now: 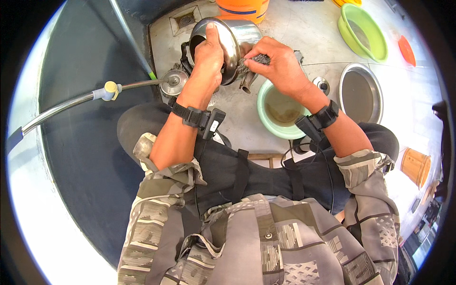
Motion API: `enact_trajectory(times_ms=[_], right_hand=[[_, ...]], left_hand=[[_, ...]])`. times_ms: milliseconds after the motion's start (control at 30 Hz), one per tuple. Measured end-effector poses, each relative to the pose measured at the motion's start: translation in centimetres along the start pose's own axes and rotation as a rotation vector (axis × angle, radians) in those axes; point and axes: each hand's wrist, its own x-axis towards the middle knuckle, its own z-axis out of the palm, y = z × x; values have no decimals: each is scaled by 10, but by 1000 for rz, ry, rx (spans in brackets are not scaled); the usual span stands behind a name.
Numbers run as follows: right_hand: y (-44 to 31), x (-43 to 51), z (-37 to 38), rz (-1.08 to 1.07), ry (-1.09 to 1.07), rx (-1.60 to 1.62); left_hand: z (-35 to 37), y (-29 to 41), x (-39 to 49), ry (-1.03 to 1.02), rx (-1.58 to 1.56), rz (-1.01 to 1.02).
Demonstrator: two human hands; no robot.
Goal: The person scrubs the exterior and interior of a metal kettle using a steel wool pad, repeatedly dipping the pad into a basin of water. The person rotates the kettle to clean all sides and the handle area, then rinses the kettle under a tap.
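Note:
A shiny metal kettle (229,42) lies tilted on its side above the floor, its dark opening facing left and its short spout (247,83) pointing down. My left hand (208,53) grips the kettle's rim, thumb on top of the metal and fingers out of sight at the opening. My right hand (276,64) pinches a grey metal scouring pad (258,60) against the kettle's lower side, near the spout. A round metal lid with a knob (322,85) lies on the floor to the right of my right wrist.
A light-green basin (263,121) of murky water stands below my right hand. Further right are a metal basin (379,96) and a bright-green tub (343,28). An orange bucket (242,9) stands beyond the kettle. A metal pipe with a valve (110,91) crosses at left, beside a dark wall.

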Motion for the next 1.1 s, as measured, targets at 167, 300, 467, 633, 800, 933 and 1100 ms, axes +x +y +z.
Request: enact_trajectory(times_ms=[167, 300, 467, 633, 800, 933, 1100], right_hand=[[-2, 0, -4, 146, 5, 16], [-10, -1, 0, -11, -1, 11], [-8, 1, -2, 2, 27, -9], [-4, -1, -3, 295, 64, -51], [2, -3, -3, -109, 35, -78], [11, -2, -6, 392, 136, -29], [2, -3, 6, 320, 332, 81]], left_hand=[[-6, -2, 3, 10, 33, -35], [-3, -2, 6, 69, 69, -35], [-6, 2, 4, -7, 58, -75], [-8, 5, 0, 78, 65, -25], [-15, 8, 5, -7, 108, -28], [-15, 8, 7, 34, 78, 29], [-16, 14, 4, 25, 25, 47]])
